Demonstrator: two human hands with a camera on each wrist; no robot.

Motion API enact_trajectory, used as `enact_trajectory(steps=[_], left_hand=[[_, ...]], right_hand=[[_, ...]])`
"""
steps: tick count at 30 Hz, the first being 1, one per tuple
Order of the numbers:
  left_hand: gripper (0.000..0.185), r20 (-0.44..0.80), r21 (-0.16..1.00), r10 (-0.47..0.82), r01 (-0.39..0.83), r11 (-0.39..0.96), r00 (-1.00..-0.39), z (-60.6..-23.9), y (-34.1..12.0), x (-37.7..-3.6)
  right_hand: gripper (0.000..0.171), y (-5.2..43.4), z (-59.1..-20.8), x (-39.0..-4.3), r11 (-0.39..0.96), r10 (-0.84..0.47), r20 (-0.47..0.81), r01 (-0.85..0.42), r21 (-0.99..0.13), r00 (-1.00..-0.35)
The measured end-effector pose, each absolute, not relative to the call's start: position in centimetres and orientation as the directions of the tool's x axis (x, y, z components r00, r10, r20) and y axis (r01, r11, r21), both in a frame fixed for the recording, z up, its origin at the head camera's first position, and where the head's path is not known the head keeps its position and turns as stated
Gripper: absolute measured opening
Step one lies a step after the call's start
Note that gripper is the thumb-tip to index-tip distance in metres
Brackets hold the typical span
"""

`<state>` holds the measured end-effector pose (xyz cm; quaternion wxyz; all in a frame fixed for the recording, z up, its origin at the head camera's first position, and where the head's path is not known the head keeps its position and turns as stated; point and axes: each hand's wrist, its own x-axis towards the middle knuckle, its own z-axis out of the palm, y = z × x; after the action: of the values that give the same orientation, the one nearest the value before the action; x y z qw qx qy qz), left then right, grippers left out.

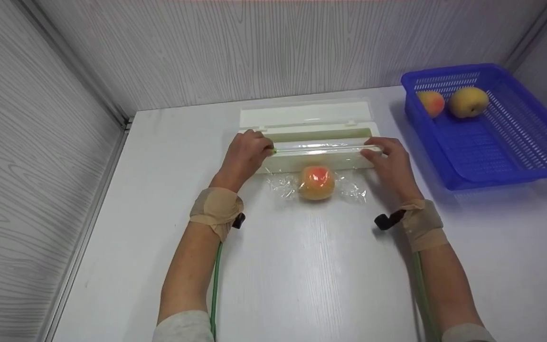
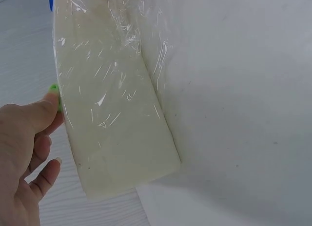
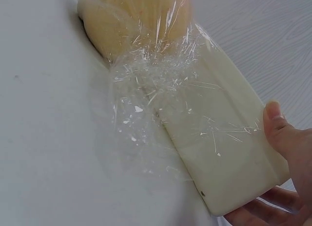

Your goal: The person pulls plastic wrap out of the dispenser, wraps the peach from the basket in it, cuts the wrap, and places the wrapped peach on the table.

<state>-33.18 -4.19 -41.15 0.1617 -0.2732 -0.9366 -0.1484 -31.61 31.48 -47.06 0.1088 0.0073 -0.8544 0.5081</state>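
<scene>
A pale cling film box point(image 1: 297, 166) lies across the table with its lid point(image 1: 302, 115) tipped back. At the box's left end, my left hand point(image 1: 244, 156) pinches a small green slider point(image 2: 54, 87) between thumb and forefinger. My right hand point(image 1: 391, 164) grips the right end, thumb point(image 3: 277, 126) on the front and fingers underneath. Clear cling film point(image 3: 139, 109) stretches from the box over a yellow and red peach-like fruit point(image 1: 317, 184) in front of it. Crumpled film spreads on both sides of that fruit.
A blue plastic basket point(image 1: 487, 173) stands at the right, holding two more fruits point(image 1: 468, 102) near its far left corner. Wood-grained panels point(image 1: 254, 52) rise behind and to the left of the white table point(image 1: 297, 275). Green cables run along both forearms.
</scene>
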Motion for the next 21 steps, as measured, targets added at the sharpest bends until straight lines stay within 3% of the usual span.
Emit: enact_trajectory(steps=[10,21], left_hand=[[0.014,0.366,0.139,0.464,0.541,0.830,-0.807,-40.9,-5.3,-33.1],[0.014,0.382,0.196,0.391,0.486,0.852,-0.838,-41.1,-8.4,-32.5]], right_hand=[[0.035,31.5,-47.0,-31.6,0.507,0.099,0.198,-0.122,-0.853,-0.975],[0.035,31.7,-47.1,-31.5,0.482,0.097,0.209,-0.138,-0.865,-0.973]])
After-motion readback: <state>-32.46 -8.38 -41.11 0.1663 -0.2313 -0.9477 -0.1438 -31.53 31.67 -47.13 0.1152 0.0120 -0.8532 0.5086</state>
